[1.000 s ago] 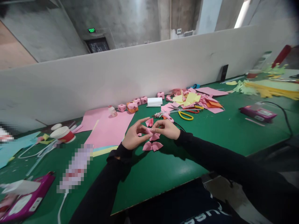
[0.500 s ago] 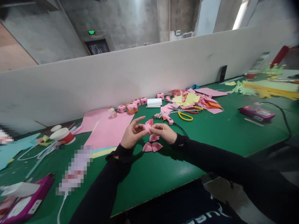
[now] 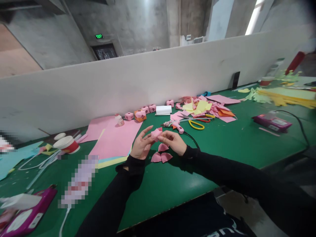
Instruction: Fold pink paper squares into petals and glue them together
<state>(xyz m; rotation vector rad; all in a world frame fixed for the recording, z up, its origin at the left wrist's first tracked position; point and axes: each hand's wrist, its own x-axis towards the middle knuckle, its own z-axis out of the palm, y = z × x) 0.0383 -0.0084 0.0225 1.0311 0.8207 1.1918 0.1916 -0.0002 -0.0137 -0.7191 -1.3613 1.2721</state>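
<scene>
Between my two hands is a small folded pink paper piece (image 3: 156,134), held up over the green table. My left hand (image 3: 141,144) grips its left side, thumb and fingertips on the paper, with one finger raised. On its right side, the thumb and fingers of my right hand (image 3: 174,141) pinch the edge. Just below lie several loose pink folded pieces, one pink folded piece (image 3: 163,147) partly behind my right hand and a pair of pink petal-shaped pieces (image 3: 161,157) nearer me. A pink glue gun (image 3: 175,125) rests behind my right hand.
Yellow-handled scissors (image 3: 196,124) lie beside a heap of paper scraps (image 3: 202,105). Pink sheets (image 3: 113,141) and a paper cup (image 3: 66,144) are at the left. Finished-looking pink paper blocks (image 3: 128,116) line the white partition (image 3: 123,82). A purple packet (image 3: 271,121) sits right.
The pink paper piece has been turned in my fingers, so a different face shows. My left hand has shifted slightly right and my right hand's fingers have moved a little on the edge.
</scene>
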